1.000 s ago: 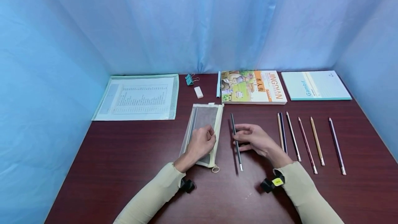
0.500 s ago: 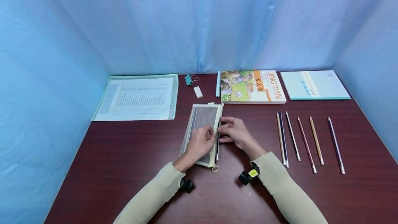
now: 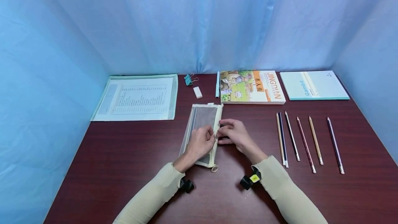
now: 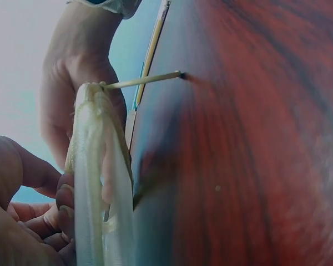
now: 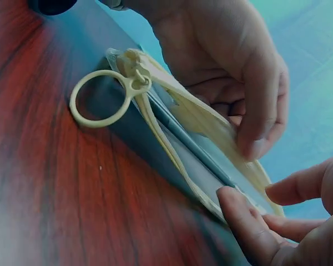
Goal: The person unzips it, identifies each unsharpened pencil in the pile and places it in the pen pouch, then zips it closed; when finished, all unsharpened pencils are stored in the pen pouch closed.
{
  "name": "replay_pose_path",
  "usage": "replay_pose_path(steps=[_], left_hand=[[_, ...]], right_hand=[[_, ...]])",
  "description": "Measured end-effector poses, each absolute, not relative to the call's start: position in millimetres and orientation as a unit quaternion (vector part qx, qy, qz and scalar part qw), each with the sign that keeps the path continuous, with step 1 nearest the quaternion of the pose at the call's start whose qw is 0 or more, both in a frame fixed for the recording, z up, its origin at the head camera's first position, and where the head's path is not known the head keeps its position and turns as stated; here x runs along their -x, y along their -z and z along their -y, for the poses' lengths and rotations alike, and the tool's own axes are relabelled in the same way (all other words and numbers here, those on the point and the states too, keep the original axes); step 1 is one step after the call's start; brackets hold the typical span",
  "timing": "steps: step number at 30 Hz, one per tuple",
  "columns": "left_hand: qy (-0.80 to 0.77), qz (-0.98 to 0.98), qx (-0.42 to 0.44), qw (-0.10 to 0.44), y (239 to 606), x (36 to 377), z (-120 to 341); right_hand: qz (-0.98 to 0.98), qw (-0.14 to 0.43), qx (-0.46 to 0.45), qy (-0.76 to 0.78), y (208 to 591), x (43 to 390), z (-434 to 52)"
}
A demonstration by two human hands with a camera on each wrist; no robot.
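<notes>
A cream mesh pencil case (image 3: 205, 116) lies on the table, its zipper side facing right. My left hand (image 3: 202, 142) pinches the edge of its opening from above; in the right wrist view the mouth gapes beneath the left fingers. Inside the mouth lies a dark pencil (image 5: 194, 147), lengthwise along the case. My right hand (image 3: 235, 134) is at the same opening, its fingers (image 5: 238, 213) spread and fairly straight, one fingertip over the pencil's far part. A ring-shaped zipper pull (image 5: 76, 105) hangs at the near end.
Several pencils (image 3: 315, 141) lie in a loose row to the right. Behind stand an eraser (image 3: 197, 92), a teal binder clip (image 3: 188, 80), a light blue pen (image 3: 217, 85), a picture-covered book (image 3: 239, 87) and a notebook (image 3: 314, 85). A document folder (image 3: 140, 96) lies back left.
My right hand has carried the dark pencil leftward into the pencil case's mouth, and its fingers now look spread. My left hand has stayed on the case.
</notes>
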State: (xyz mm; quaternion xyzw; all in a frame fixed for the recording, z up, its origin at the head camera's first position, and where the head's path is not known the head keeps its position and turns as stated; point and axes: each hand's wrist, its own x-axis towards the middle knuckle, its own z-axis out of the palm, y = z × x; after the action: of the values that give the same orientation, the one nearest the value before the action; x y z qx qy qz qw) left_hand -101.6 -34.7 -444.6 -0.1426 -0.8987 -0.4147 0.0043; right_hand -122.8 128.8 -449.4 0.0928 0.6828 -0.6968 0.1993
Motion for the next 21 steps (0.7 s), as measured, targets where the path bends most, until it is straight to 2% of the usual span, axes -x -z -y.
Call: replay_pose_path(steps=[7, 14, 21], left_hand=[[0.413, 0.899, 0.148, 0.009, 444, 101, 34], [0.422, 0.894, 0.151, 0.002, 444, 100, 34], [0.428, 0.891, 0.153, 0.002, 445, 100, 34]], right_hand=[[-0.713, 0.167, -0.073, 0.677, 430, 107, -163], [-0.786, 0.082, -0.077, 0.608, 411, 90, -230], [-0.862, 0.018, -0.108, 0.495, 416, 78, -286]])
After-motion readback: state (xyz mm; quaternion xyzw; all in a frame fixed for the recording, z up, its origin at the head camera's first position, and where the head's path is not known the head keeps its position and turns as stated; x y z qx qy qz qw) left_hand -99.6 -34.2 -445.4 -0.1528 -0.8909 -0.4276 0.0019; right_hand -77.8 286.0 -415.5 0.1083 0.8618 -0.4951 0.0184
